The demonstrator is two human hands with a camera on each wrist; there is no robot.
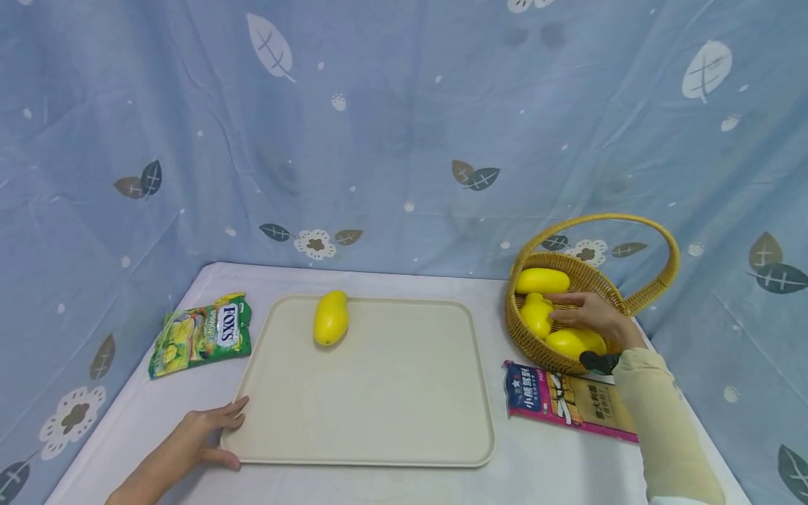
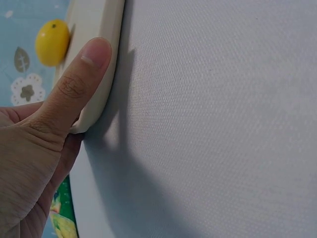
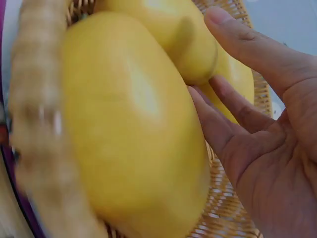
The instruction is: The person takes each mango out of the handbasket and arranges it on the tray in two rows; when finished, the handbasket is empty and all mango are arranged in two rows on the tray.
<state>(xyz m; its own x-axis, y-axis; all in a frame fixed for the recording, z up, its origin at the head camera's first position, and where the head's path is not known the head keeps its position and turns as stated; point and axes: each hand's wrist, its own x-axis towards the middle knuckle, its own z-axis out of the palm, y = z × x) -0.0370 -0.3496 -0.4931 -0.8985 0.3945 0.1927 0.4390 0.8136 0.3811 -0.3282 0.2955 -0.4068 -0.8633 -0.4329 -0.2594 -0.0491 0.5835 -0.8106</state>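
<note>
My left hand holds the near left corner of a beige tray, thumb on the front edge and fingers over the left side. In the left wrist view the thumb lies along the tray's outer wall. A yellow mango lies on the tray near its back edge. My right hand reaches into a wicker basket holding three yellow mangoes. Its spread fingers are at the middle mango, whose end sits between thumb and fingers; the larger mango is closest to the camera.
A green Fox's candy bag lies left of the tray. A pink and gold pasta packet lies before the basket, under my right forearm. The basket's tall handle arches above it. A blue patterned cloth hangs behind the white tabletop.
</note>
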